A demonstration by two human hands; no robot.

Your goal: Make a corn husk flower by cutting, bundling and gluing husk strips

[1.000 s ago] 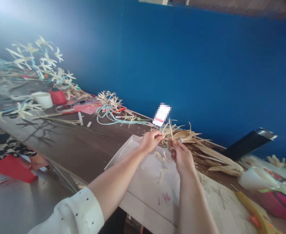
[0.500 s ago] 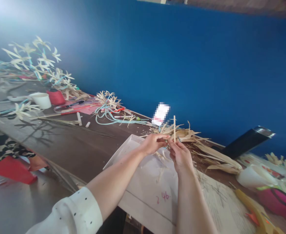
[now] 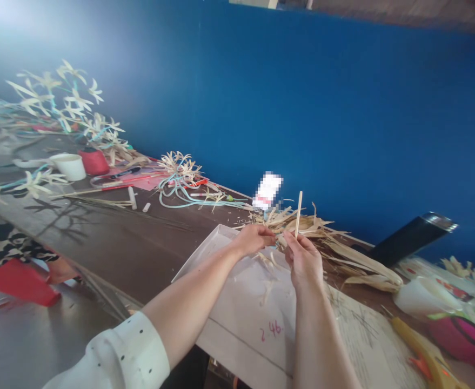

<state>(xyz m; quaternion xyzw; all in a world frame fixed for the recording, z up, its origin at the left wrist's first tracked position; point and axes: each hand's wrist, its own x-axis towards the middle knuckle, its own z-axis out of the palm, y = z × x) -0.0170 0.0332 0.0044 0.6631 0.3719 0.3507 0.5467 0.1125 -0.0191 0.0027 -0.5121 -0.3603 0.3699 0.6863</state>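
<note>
My right hand (image 3: 305,262) is closed with a thin pale stick (image 3: 299,213) in it, which stands up and leans slightly right. To its left is my left hand (image 3: 253,240), fingers pinched together, tips close to the right thumb and finger. Whatever is in that pinch is too small to make out. Both hands are over a shallow white cardboard box lid (image 3: 237,302) marked in pink. Small pale husk strips (image 3: 267,262) lie on it below the fingers. Behind the hands is a heap of dry corn husks (image 3: 314,224).
On the brown table (image 3: 148,243) are flowers with pale petals (image 3: 73,100), a flower with blue stems (image 3: 178,167) and a white tape roll (image 3: 69,166). A black flask (image 3: 411,237), a white cup (image 3: 426,294) and a yellow glue gun (image 3: 417,346) are at the right. A blue wall rises behind.
My right hand has shifted slightly right, away from the left fingertips, and the stick in it now leans a bit more to the right. My left hand has barely moved.
</note>
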